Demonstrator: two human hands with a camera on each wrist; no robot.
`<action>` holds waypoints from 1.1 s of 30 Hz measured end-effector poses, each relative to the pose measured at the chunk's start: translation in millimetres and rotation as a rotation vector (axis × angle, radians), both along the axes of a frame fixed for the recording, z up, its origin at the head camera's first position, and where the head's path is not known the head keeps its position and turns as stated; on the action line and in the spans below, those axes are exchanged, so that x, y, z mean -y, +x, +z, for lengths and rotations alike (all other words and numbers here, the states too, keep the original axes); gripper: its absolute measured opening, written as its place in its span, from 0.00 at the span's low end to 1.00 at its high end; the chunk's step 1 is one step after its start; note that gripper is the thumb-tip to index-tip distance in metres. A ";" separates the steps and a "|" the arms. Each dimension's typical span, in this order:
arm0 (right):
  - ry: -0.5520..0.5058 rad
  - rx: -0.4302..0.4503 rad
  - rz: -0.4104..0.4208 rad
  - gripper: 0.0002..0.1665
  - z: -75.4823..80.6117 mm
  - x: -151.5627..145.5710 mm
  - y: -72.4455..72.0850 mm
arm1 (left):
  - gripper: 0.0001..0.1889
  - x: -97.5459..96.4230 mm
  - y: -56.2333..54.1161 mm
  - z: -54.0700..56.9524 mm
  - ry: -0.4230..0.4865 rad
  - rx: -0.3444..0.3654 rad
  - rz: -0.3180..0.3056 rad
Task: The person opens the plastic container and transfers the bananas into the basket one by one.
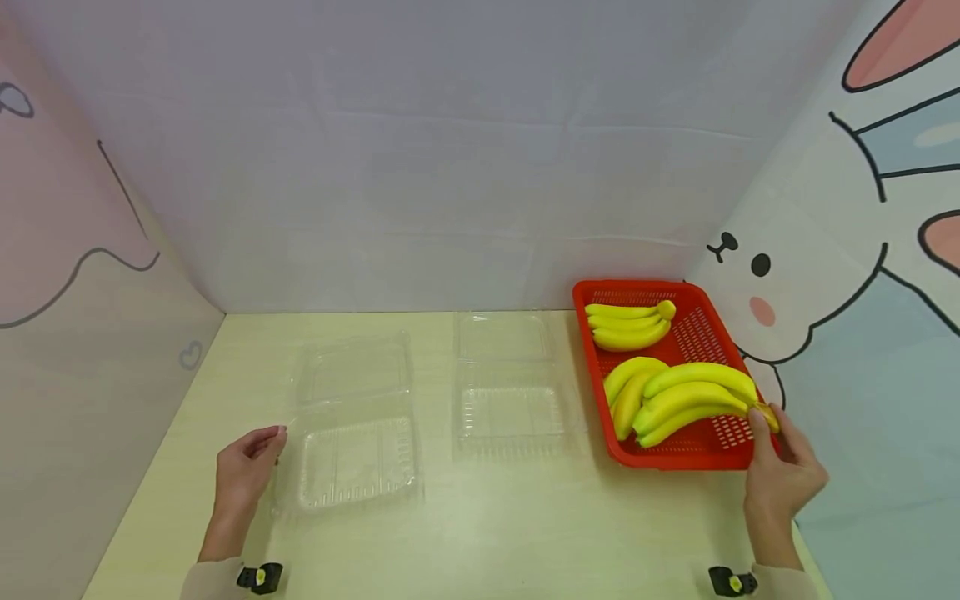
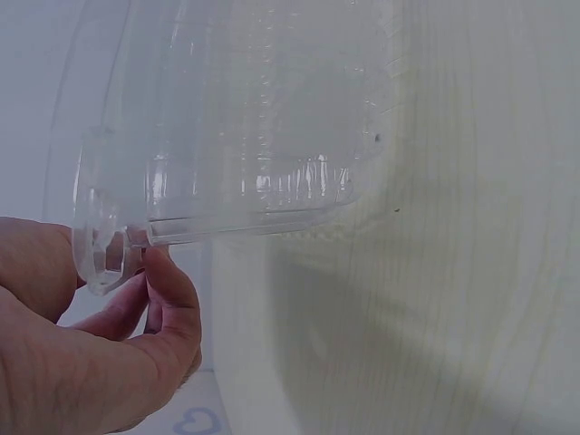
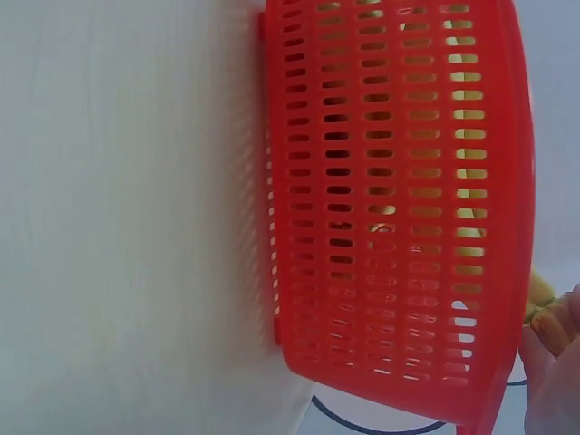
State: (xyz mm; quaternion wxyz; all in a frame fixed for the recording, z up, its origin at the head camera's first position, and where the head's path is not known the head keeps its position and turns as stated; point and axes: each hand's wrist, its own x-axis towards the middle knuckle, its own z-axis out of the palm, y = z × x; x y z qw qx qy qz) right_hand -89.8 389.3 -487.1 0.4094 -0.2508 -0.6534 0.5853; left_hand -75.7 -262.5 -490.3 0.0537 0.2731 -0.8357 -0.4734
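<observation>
My left hand (image 1: 246,468) pinches the left rim of a clear plastic clamshell box (image 1: 358,467), which lies with its lid folded back. In the left wrist view, thumb and fingers hold the rim of that box (image 2: 263,181). At the right, my right hand (image 1: 783,471) grips the stem of a bunch of bananas (image 1: 693,400) over the near right corner of a red basket (image 1: 626,454). The right wrist view shows the basket's slotted side (image 3: 399,199), with the stem (image 3: 544,313) between my fingers just beyond the rim.
Another bunch of bananas (image 1: 630,325) lies at the back of the basket, and more bananas (image 1: 626,387) lie partly under the gripped bunch. A second clear clamshell box (image 1: 512,412), opened, stands between the first box and the basket. Cloth walls enclose the table (image 1: 495,533).
</observation>
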 end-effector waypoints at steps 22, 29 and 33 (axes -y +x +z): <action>0.356 0.134 -0.043 0.19 -12.4 -0.8 3.9 | 0.19 -2.0 0.8 1.9 -0.005 0.000 -0.002; 0.461 0.188 -0.003 0.19 -14.0 -1.8 2.6 | 0.20 -1.1 -0.6 1.3 -0.011 0.009 -0.001; 0.510 0.213 0.014 0.19 -13.9 -5.8 0.2 | 0.19 -1.0 -0.4 1.3 -0.011 0.007 -0.003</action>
